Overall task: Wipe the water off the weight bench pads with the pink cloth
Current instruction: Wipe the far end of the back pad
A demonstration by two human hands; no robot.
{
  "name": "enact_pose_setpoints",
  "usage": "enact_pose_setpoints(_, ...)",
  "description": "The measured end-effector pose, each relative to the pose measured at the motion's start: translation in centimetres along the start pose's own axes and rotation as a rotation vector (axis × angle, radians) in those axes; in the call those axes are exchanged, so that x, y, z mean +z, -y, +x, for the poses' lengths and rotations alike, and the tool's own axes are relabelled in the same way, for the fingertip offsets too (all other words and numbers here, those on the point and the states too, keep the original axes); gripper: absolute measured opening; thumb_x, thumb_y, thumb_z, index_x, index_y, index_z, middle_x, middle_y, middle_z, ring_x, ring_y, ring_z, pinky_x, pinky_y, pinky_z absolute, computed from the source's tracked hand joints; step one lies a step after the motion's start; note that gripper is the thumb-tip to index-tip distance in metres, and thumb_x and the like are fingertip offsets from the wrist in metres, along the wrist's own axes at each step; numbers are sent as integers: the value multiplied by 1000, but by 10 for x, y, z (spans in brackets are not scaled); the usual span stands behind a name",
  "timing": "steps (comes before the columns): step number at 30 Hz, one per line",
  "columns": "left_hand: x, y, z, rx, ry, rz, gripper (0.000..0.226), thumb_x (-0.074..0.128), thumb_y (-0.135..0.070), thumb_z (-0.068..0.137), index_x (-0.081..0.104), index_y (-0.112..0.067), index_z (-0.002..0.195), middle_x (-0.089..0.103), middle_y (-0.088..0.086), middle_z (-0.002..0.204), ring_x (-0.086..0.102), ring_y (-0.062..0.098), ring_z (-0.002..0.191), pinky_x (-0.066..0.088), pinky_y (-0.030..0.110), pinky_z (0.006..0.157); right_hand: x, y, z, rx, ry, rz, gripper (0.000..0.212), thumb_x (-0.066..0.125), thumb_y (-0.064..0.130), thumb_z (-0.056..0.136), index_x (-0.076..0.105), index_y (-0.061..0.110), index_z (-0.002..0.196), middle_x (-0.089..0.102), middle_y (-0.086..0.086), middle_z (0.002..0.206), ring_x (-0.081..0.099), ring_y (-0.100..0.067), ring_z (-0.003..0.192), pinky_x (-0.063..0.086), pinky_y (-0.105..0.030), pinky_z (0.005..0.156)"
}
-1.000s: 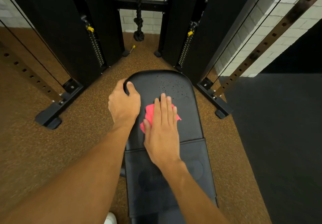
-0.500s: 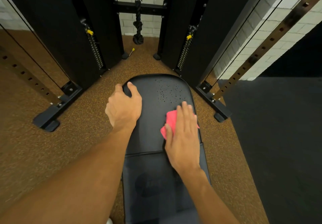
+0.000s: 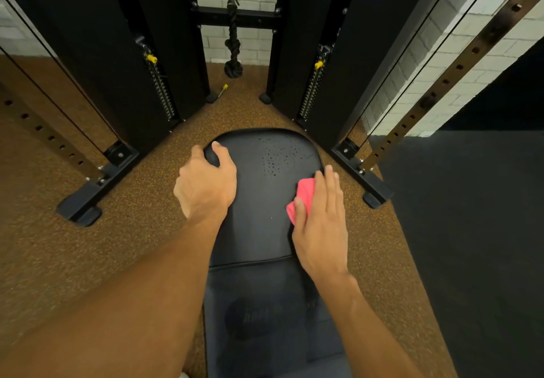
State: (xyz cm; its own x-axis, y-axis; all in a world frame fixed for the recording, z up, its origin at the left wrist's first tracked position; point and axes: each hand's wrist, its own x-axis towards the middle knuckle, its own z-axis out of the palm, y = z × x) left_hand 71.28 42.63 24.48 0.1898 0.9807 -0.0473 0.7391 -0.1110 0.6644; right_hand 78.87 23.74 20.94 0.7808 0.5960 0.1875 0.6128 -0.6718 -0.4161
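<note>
A black weight bench runs away from me, its far back pad [image 3: 259, 224] and near seat pad [image 3: 265, 304] divided by a seam. Water droplets [image 3: 279, 157] bead on the far right part of the back pad. The pink cloth [image 3: 303, 196] lies at the pad's right edge, and my right hand [image 3: 322, 224] presses it flat with straight fingers. My left hand [image 3: 206, 185] grips the pad's far left corner, thumb on top and fingers curled over the edge.
A black cable machine [image 3: 164, 54] stands just past the bench, its base feet [image 3: 88, 198] on both sides. A rope handle [image 3: 233, 54] hangs in the middle. Brown speckled floor [image 3: 117, 245] surrounds the bench; dark matting [image 3: 471, 230] lies to the right.
My right hand has slid the pink cloth from the middle of the back pad to its right edge. My left hand kept its grip on the corner.
</note>
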Motion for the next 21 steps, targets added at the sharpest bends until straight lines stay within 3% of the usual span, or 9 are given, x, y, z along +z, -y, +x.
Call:
enact_pose_setpoints(3, 3, 1, 3, 2, -16, 2, 63, 28, -61, 104, 59, -17, 135, 73, 16, 110, 66, 42, 107, 49, 50, 96, 11, 23, 31, 137, -88, 18, 62, 37, 36, 114, 24, 4, 166, 15, -14, 177, 9, -29, 165, 19, -53, 132)
enact_pose_setpoints(10, 2, 0, 2, 8, -18, 14, 61, 29, -59, 105, 59, -16, 136, 72, 19, 111, 65, 44, 110, 47, 49, 97, 16, 36, 7, -291, 31, -65, 61, 39, 33, 115, 24, 7, 168, 12, -9, 178, 0, -22, 166, 8, -46, 135)
enact_pose_setpoints(12, 2, 1, 2, 6, -6, 8, 62, 29, -60, 105, 58, -17, 139, 72, 18, 112, 65, 44, 111, 47, 50, 98, 10, 19, -4, -241, 25, -89, 62, 39, 36, 115, 23, 8, 168, 10, -8, 179, 0, -20, 166, 9, -45, 135)
enact_pose_setpoints(17, 4, 2, 5, 9, -15, 11, 64, 28, -61, 104, 58, -17, 140, 73, 17, 112, 66, 43, 110, 48, 50, 99, 16, 29, 35, 99, -125, -25, 61, 38, 34, 114, 27, 3, 165, 14, -14, 177, 5, -29, 166, 16, -53, 133)
enact_pose_setpoints(21, 5, 3, 5, 22, -31, 15, 62, 30, -59, 105, 60, -15, 136, 72, 20, 113, 65, 45, 111, 47, 49, 97, 29, 58, 52, -75, -65, -95, 60, 34, 33, 114, 27, 4, 165, 12, -16, 177, 4, -31, 165, 11, -54, 133)
